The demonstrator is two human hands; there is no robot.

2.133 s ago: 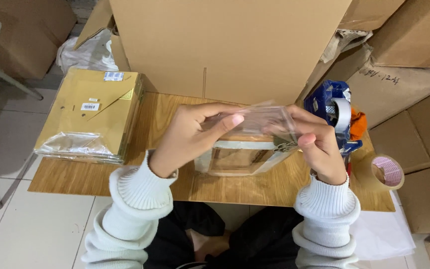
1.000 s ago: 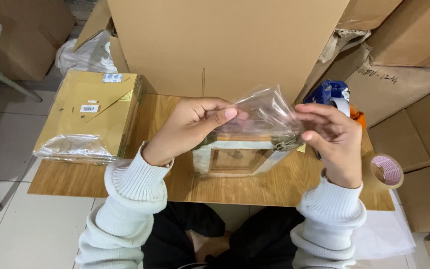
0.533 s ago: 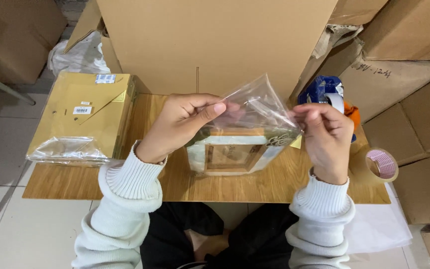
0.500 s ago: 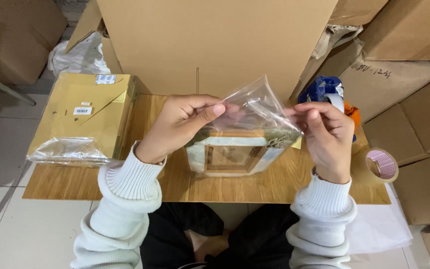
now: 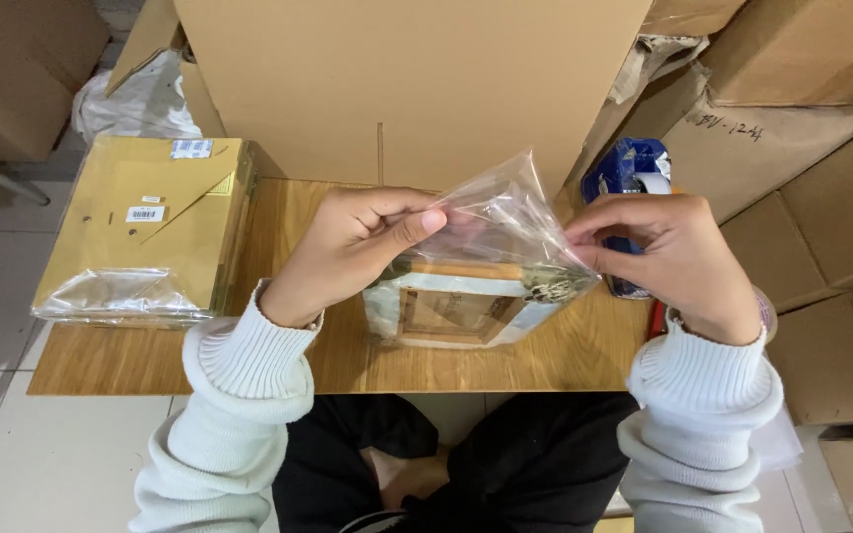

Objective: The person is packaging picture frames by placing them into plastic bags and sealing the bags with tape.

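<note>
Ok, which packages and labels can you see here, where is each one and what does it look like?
Clear bag: pinched by left hand and right hand, over a boxed item.
Boxed item: table centre, rectangular, white and tan.
Yellow stack: table's left, flat, in clear wrap.
White labels: small, on the stack.
Big carton: behind, brown.
Tape dispenser: right, blue.

Small wooden table (image 5: 278, 360) on pale tiled floor (image 5: 12, 464), brown cardboard boxes (image 5: 802, 197) crowding behind and right.
</note>
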